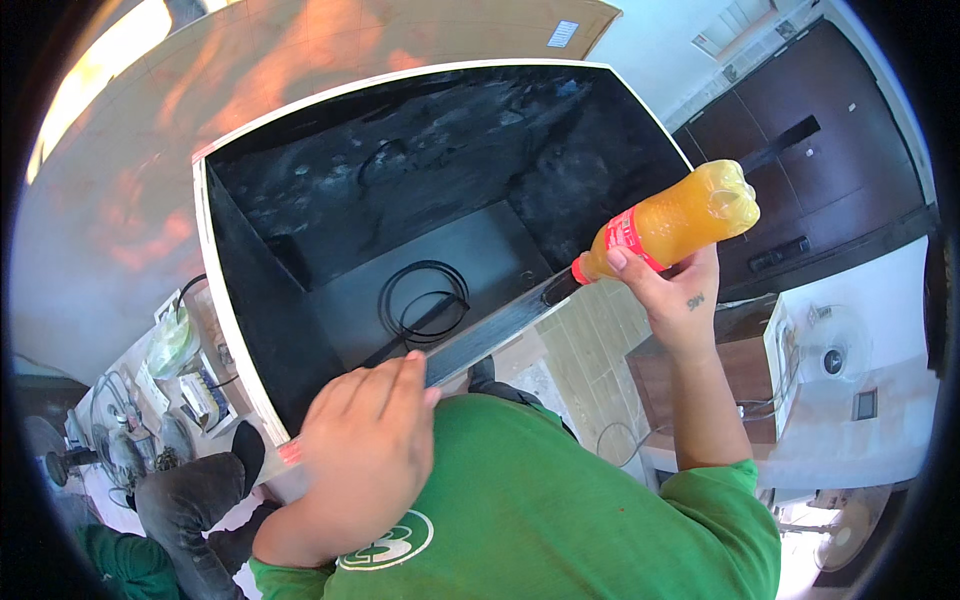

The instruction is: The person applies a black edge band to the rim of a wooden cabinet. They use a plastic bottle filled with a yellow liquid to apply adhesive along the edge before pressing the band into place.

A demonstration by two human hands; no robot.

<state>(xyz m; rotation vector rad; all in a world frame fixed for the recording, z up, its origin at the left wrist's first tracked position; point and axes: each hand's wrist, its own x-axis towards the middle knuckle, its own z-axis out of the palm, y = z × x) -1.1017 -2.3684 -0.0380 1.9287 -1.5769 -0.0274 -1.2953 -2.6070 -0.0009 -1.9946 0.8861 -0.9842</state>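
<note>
My right hand (679,289) grips a clear plastic bottle (686,206) of cloudy yellow-orange liquid, tilted with its red cap (580,270) low. The cap is close to the black front rim strip (487,330) of a large open box (247,232). A darker, shiny patch (559,289) shows on the strip beside the cap. Over the strip's left part lies my left hand (367,442), blurred, back up. Its palm and fingertips are hidden, so what they touch is unclear. Inside the black-lined box, a coil of flat black strip (424,300) rests on the floor.
Another person's trousered leg (187,502) is at lower left, near a cluttered surface with a plastic bag (172,345) and cables. A large brown panel (480,30) stands behind the box. To the right are a dark door (817,150), a wooden cabinet (705,367) and a fan (832,360).
</note>
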